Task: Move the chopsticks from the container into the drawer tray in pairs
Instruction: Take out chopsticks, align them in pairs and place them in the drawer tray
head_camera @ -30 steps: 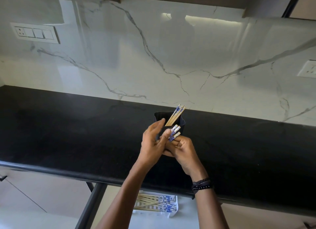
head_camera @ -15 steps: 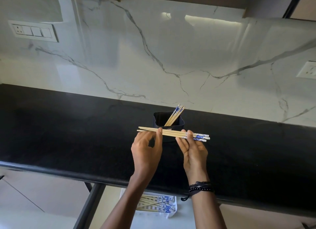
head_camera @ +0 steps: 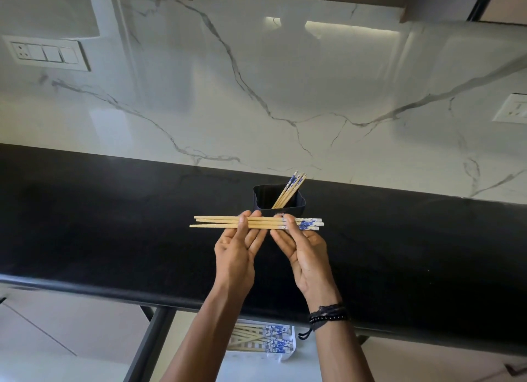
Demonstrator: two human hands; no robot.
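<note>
Chopsticks [head_camera: 256,223] now lying level just in front of container [head_camera: 296,205], no longer bunched upright as a second ago. Left hand [head_camera: 236,250], right hand [head_camera: 305,247] each pinching bundle, grip narrow. Extraction seemingly done; moving to drawer tray [head_camera: 292,342] pending.

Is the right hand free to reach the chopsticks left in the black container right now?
Probably not yet: the right hand and left hand both hold a bundle of chopsticks level in front of the container. The remaining chopsticks lean just behind, nothing covering them.
</note>
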